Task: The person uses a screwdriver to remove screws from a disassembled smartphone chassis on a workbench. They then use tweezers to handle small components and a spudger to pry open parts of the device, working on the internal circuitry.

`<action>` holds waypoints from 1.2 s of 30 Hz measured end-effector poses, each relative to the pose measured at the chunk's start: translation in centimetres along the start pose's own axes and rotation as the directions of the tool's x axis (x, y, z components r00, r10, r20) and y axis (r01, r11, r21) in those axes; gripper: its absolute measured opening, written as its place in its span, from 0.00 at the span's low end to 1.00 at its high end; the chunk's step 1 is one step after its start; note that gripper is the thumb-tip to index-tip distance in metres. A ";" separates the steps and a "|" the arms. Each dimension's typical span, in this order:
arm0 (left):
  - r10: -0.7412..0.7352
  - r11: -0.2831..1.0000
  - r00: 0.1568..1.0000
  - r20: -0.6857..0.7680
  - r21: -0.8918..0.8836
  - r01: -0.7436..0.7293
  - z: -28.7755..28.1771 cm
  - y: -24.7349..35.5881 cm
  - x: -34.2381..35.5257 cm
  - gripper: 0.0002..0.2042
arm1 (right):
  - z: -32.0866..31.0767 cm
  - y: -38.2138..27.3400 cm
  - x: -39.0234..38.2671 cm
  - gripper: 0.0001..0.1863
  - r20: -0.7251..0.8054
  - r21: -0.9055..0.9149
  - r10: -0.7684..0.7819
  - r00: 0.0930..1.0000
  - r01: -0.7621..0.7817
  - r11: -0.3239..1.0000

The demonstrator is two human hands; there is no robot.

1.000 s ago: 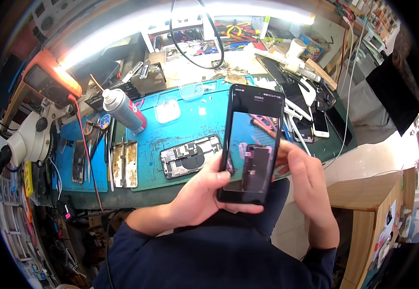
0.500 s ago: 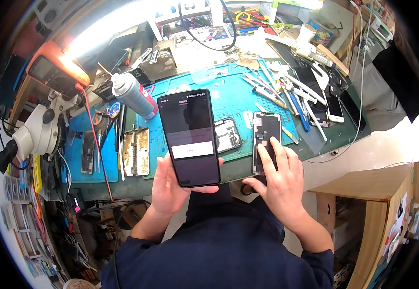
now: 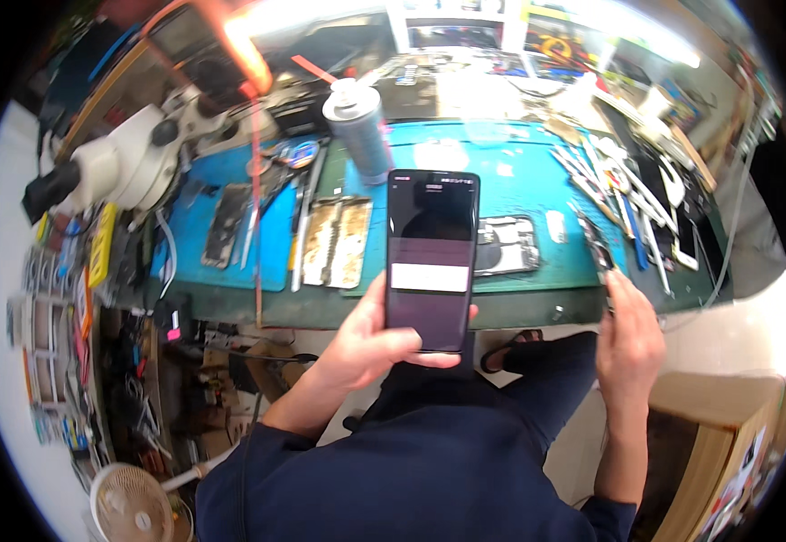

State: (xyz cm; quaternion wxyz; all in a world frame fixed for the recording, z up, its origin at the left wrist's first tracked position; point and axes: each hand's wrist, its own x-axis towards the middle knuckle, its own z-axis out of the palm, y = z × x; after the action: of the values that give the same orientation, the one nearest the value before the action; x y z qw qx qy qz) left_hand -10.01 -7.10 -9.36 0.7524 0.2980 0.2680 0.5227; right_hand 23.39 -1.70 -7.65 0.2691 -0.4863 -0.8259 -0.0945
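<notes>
My left hand (image 3: 363, 341) is closed round the lower end of a black smartphone (image 3: 432, 312), thumb lying near the bottom of its screen. A white box shows across the dark, lit display. My right hand (image 3: 631, 339) grips a thin dark phone screen panel (image 3: 601, 247) by its near end; the panel is tilted almost edge-on and smeared by motion. Between the two, an opened phone (image 3: 506, 246) with its inner parts exposed lies on the blue work mat (image 3: 429, 140). Left of the smartphone lies a worn metal holding jig (image 3: 337, 242).
A spray can (image 3: 361, 135) stands behind the jig. A white microscope (image 3: 131, 163) reaches in from the left, over a second blue mat holding a dark phone part (image 3: 227, 226). Tweezers and blue-handled tools (image 3: 632, 221) crowd the right. A wooden cabinet (image 3: 727, 397) stands at lower right.
The panel, earlier flat on the mat's edge under my right fingers, is now lifted and tilted in that hand. My left thumb has moved onto the smartphone's front. The whole view has shifted.
</notes>
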 end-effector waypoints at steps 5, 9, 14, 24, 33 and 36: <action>0.085 0.996 0.996 0.016 0.029 -0.086 0.3 0.7 -2.0 0.52 | 0.6 0.2 -0.3 0.21 -0.024 0.071 0.091 0.996 -0.089 0.994; 0.158 0.984 0.987 -0.022 0.082 -0.156 -0.6 0.5 -3.1 0.52 | 0.7 0.8 0.0 0.20 0.006 0.094 0.090 0.996 -0.090 0.991; 0.187 0.980 0.981 -0.044 0.076 -0.184 -1.2 0.5 -4.3 0.51 | 0.4 0.8 -0.4 0.20 0.043 0.110 0.079 0.996 -0.083 0.990; 0.220 0.970 0.975 -0.015 0.112 -0.217 -2.4 1.3 -4.2 0.50 | 0.4 0.6 -0.2 0.21 0.072 0.128 0.084 0.994 -0.092 0.987; 0.252 0.962 0.964 -0.090 0.127 -0.240 -3.1 1.8 -4.7 0.51 | 0.4 0.5 -0.3 0.21 0.114 0.157 0.161 0.980 -0.178 0.971; 0.270 0.959 0.956 -0.115 0.115 -0.257 -3.3 1.8 -4.7 0.51 | 0.5 0.6 -0.2 0.20 0.098 0.148 0.132 0.986 -0.146 0.978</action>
State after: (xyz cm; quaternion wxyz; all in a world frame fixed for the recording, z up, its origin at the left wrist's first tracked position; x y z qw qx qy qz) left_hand -14.96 -10.49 -9.90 0.6411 0.3334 0.2997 0.6229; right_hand 23.81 -1.33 -8.24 0.2753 -0.5242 -0.8058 0.0103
